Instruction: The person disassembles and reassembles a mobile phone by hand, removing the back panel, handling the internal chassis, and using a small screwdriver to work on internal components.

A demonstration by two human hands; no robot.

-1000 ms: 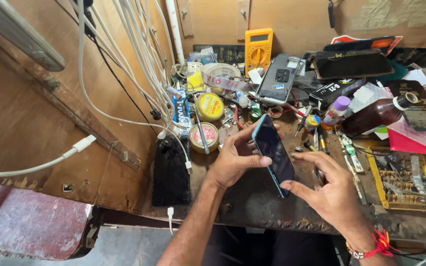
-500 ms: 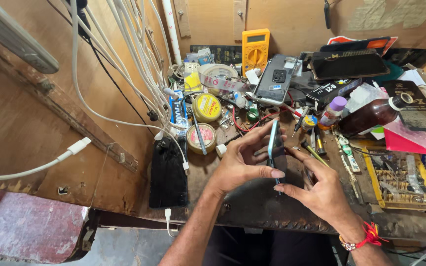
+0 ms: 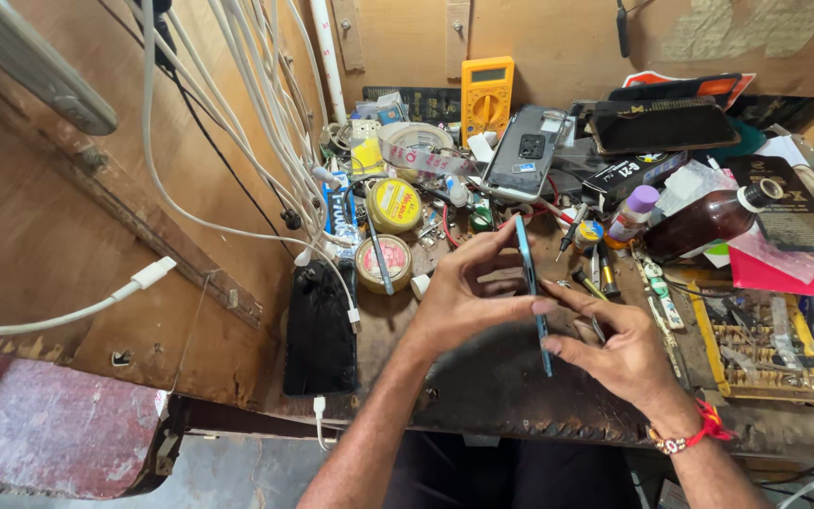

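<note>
The fingers (image 3: 482, 247) of the left hand (image 3: 459, 302) are curled around the far part of a thin blue phone (image 3: 531, 287), which stands on its long edge over the workbench (image 3: 482, 386), so only its narrow side is seen. The thumb of this hand reaches across to the near part of the phone's edge. The right hand (image 3: 624, 353) grasps the same phone from the right side, with its fingertips pressed on the edge near the lower end. Both hands are closed on the phone, and it is held above the dark bench surface, near the middle of the scene.

On the right wrist there is a red thread bracelet (image 3: 699, 435). To the left of the hands a black phone (image 3: 320, 330) lies flat near the wooden wall, with a white cable (image 3: 143, 283) hanging just beside it. Far from the hands stands a yellow multimeter (image 3: 487, 94) against the back wall. Two round tins (image 3: 396, 205) lie between the black phone and the multimeter. To the right, a brown bottle (image 3: 708, 219) lies on its side, and a yellow tray (image 3: 756, 344) with small parts is near the right hand. A screwdriver (image 3: 572, 226) lies just beyond the blue phone.
</note>
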